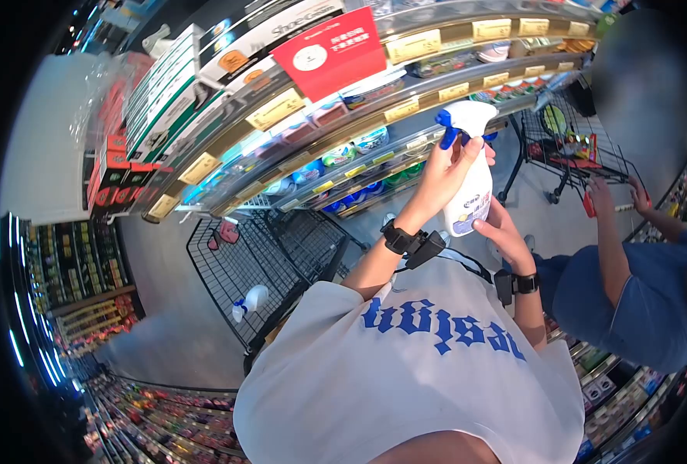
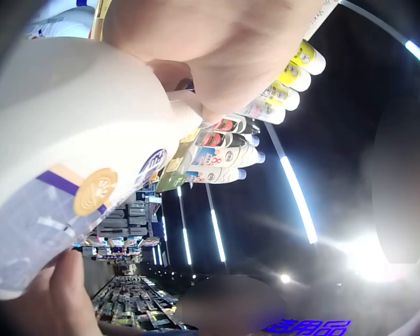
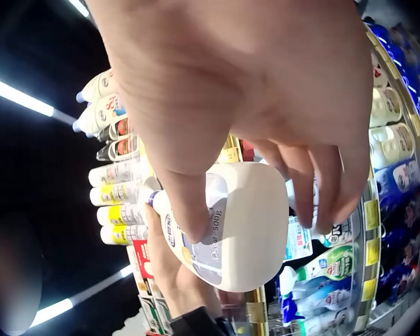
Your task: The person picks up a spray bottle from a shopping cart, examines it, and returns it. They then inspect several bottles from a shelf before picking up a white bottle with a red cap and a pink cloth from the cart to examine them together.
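1. I see the white spray bottle (image 1: 469, 203) right of centre in the upper half of the head view, blue and white at its nozzle, printed label facing the wearer.
2. My left hand (image 1: 442, 176) grips it round the neck, just under the nozzle; my right hand (image 1: 506, 238) holds the lower body, thumb on the label side, fingers bent round behind.
3. Left of centre I have a black wire cart (image 1: 239, 267); a second white bottle (image 1: 257, 298) with a blue top lies in it, and a small reddish item (image 1: 225, 233) shows near its upper left.
4. At upper right, another cart (image 1: 541, 139) carries a green round item (image 1: 553, 120) and some colourful packets (image 1: 583, 147). A person in blue (image 1: 630, 298) stands by it, hands near its red handle (image 1: 589, 204).
5. Beyond my bottle, tiered shelves (image 1: 428, 71) cross the top, loaded with packs and bottles behind price tags (image 1: 415, 46). A red sign (image 1: 332, 54) hangs over the shelf edge, and stacked boxes (image 1: 169, 100) stand left of it.
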A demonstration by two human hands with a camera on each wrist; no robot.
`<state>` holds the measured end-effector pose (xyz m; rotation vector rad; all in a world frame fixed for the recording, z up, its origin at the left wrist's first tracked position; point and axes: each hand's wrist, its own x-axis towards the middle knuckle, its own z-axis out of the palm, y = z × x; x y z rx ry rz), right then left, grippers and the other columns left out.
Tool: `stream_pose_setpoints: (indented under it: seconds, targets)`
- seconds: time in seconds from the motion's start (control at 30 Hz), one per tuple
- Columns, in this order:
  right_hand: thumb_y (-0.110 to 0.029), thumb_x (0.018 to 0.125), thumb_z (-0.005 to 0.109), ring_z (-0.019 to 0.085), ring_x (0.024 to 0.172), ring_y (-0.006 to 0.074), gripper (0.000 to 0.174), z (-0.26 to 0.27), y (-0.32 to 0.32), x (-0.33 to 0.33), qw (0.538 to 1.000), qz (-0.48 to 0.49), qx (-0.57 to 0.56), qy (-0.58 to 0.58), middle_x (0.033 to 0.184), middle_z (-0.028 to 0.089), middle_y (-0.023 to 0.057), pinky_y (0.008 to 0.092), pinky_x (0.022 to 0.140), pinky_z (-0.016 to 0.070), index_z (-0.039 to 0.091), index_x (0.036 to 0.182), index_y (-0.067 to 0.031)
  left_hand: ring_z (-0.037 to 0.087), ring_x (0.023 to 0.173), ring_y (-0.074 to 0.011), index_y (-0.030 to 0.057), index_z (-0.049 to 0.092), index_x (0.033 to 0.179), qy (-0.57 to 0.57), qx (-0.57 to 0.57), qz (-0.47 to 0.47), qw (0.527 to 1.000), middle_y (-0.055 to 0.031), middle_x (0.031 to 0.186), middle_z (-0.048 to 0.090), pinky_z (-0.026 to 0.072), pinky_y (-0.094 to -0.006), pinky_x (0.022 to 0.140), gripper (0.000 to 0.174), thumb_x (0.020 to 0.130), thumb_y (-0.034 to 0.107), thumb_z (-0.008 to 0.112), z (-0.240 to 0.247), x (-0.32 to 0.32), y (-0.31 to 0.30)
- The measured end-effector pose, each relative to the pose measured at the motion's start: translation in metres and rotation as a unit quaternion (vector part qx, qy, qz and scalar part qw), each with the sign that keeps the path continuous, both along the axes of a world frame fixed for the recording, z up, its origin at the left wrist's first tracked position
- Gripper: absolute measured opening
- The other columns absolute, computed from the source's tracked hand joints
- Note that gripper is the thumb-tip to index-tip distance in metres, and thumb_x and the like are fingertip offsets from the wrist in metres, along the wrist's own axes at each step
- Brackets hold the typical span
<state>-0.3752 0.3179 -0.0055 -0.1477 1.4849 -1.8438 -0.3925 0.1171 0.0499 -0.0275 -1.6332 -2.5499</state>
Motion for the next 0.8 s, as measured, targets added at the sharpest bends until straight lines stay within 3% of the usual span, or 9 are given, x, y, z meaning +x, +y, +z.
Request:
stream_pose_setpoints:
  seconds: [0.17,0.23,0.27,0.3,0.4,0.63,0.7,0.77,0.8]
  targets:
    - [-0.015,0.088,0.073,0.059,0.112,0.0122,0.06,-0.006,0.012,0.001,0.999,0.017,-0.046,-0.011,0.126,0.063,0.0068,0.03,0.098,0.046,0.045,0.139,0.0014,0.068,0.092,-0.0184,-0.0015,0.051,0.124,0.025,-0.023,-0.034,0.999,-0.0156,0.11,0.068,0.057,-0.0316,0.078,0.039,0.106,0.033,0.048,-0.001,-0.006,0.018]
    - [-0.015,0.088,0.074,0.059,0.111,0.0115,0.058,-0.003,0.014,-0.001,0.999,-0.002,-0.038,-0.008,0.124,0.063,0.0068,0.0297,0.097,0.0465,0.048,0.137,0.0014,0.068,0.091,-0.0172,-0.0012,0.051,0.123,0.001,-0.097,-0.008,0.995,-0.015,0.11,0.068,0.0565,-0.0301,0.078,0.039,0.105,0.034,0.049,-0.007,-0.009,0.022]
    - [-0.015,0.088,0.075,0.06,0.11,0.0116,0.057,-0.002,0.015,-0.002,1.0,-0.006,-0.022,0.005,0.124,0.064,0.0071,0.0294,0.097,0.0473,0.049,0.136,0.0014,0.067,0.09,-0.0155,-0.0002,0.052,0.121,-0.071,-0.093,-0.034,0.993,-0.0131,0.108,0.068,0.0559,-0.0291,0.078,0.033,0.103,0.027,0.054,-0.004,-0.008,0.021]
    - [-0.016,0.088,0.076,0.06,0.11,0.0117,0.057,-0.001,0.016,-0.001,1.0,-0.012,-0.005,0.017,0.123,0.064,0.0074,0.0291,0.096,0.048,0.049,0.135,0.0014,0.067,0.09,-0.0155,-0.0002,0.052,0.121,-0.072,-0.097,-0.043,0.992,-0.0131,0.108,0.068,0.0559,-0.0291,0.078,0.033,0.103,0.027,0.054,-0.009,-0.006,0.022]
    - [-0.016,0.088,0.075,0.058,0.114,0.012,0.058,-0.032,0.028,0.0,1.0,0.009,-0.001,0.01,0.126,0.063,0.0064,0.0308,0.099,0.0463,0.049,0.137,0.0004,0.061,0.08,-0.0075,0.0025,0.055,0.113,-0.078,-0.084,-0.017,0.993,-0.002,0.091,0.065,0.051,-0.0254,0.067,0.025,0.095,0.015,0.067,-0.044,-0.01,0.029]
    - [-0.022,0.09,0.074,0.06,0.11,0.0128,0.063,-0.042,0.042,0.013,1.0,-0.007,-0.022,-0.002,0.119,0.064,0.0059,0.0301,0.097,0.0471,0.044,0.142,-0.0011,0.058,0.079,-0.0052,0.0014,0.056,0.113,-0.094,-0.088,-0.021,0.991,-0.0011,0.09,0.063,0.0471,-0.0221,0.068,0.02,0.097,0.01,0.064,-0.024,-0.004,0.04]
    - [-0.029,0.093,0.071,0.061,0.103,0.0101,0.06,-0.059,0.05,0.013,0.997,0.04,0.051,0.033,0.108,0.067,0.0043,0.0243,0.086,0.0478,0.045,0.139,-0.0007,0.055,0.077,-0.0038,0.0017,0.055,0.107,-0.095,-0.153,-0.001,0.984,-0.0001,0.087,0.061,0.0432,-0.0215,0.064,0.016,0.097,0.011,0.065,-0.04,-0.003,0.031]
    - [-0.034,0.096,0.066,0.06,0.095,0.0084,0.051,-0.084,0.058,0.019,0.997,0.025,0.054,0.046,0.101,0.067,0.0028,0.0246,0.076,0.0468,0.052,0.133,-0.0017,0.055,0.076,-0.004,0.0014,0.056,0.105,-0.095,-0.137,0.03,0.986,-0.0008,0.087,0.061,0.0428,-0.022,0.064,0.016,0.096,0.011,0.065,-0.046,-0.001,0.025]
    - [-0.033,0.097,0.065,0.061,0.093,0.009,0.045,-0.097,0.064,0.023,0.992,0.024,0.095,0.078,0.098,0.067,0.0025,0.0253,0.075,0.0474,0.056,0.129,-0.0028,0.058,0.082,-0.0072,-0.001,0.054,0.117,-0.089,-0.186,0.019,0.978,-0.0025,0.093,0.062,0.0462,-0.0244,0.068,0.024,0.097,0.009,0.064,-0.048,0.0,0.014]
